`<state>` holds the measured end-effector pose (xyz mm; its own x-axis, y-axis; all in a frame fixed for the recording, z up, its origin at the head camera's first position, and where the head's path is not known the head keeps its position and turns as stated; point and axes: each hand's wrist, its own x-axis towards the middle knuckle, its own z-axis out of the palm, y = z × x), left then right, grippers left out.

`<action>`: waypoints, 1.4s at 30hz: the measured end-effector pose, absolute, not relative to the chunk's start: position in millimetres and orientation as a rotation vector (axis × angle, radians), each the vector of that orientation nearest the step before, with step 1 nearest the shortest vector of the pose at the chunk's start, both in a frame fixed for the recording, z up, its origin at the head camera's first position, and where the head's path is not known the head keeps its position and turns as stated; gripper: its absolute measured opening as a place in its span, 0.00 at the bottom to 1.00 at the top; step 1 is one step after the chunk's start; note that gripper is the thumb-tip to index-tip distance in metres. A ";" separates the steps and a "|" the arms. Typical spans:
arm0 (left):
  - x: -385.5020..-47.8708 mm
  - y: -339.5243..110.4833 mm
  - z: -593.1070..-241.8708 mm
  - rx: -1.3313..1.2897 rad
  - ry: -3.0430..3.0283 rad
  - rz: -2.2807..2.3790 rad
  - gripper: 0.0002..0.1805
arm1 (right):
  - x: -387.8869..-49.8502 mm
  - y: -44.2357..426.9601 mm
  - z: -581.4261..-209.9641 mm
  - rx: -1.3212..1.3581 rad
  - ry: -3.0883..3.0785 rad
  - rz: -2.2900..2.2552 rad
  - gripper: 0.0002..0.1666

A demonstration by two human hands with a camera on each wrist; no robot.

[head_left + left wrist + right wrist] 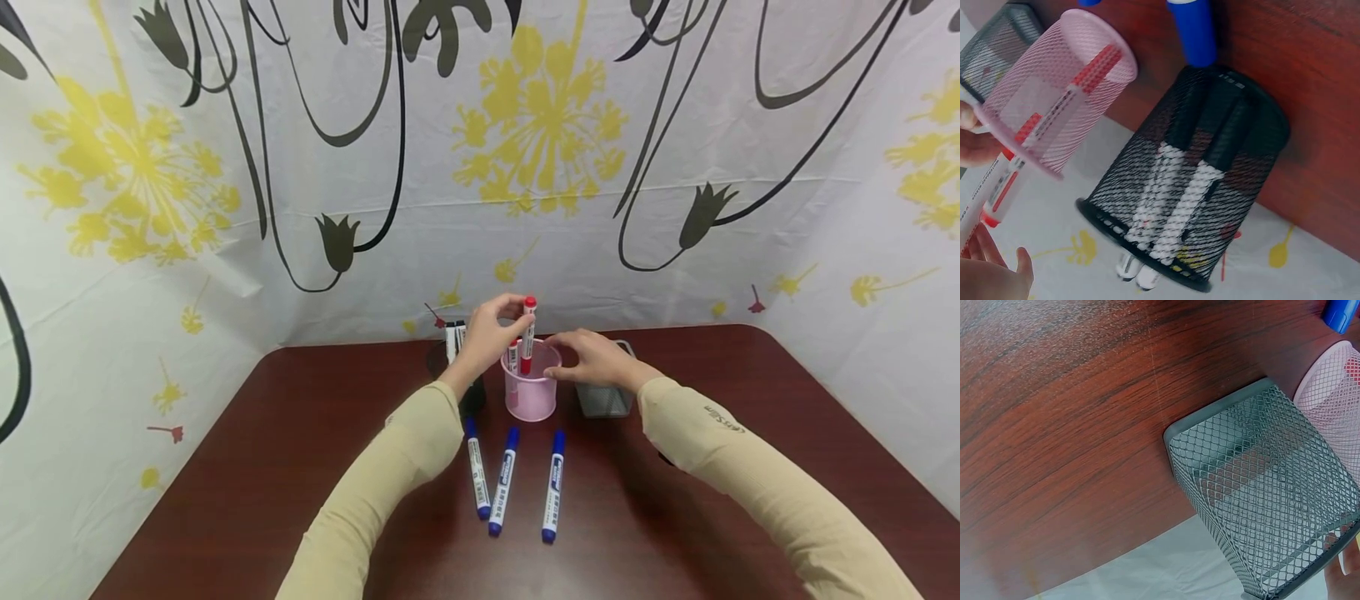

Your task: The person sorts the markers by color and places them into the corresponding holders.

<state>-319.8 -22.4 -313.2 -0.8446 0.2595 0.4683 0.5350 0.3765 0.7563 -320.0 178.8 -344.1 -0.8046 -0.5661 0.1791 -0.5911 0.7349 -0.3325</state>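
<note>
From afar I watched the left hand (489, 335), its grip pinched on a red marker (528, 340) whose lower end was inside the pink cup (531, 403), while the right hand (598, 362) had its grip curved wide round that cup. Three blue markers (503, 483) lay on the bench (225, 483) in front of the cup.
</note>
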 end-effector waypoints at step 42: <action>-316.6 -32.0 -357.3 -0.651 -2.547 -1.339 0.16 | -319.4 179.0 -343.6 0.972 -2.852 0.581 0.38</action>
<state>-316.6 -32.0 -357.3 -0.8852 0.2911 0.3629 0.4640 0.4953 0.7344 -319.4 179.0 -343.6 -0.7968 -0.5744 0.1877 -0.6020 0.7278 -0.3284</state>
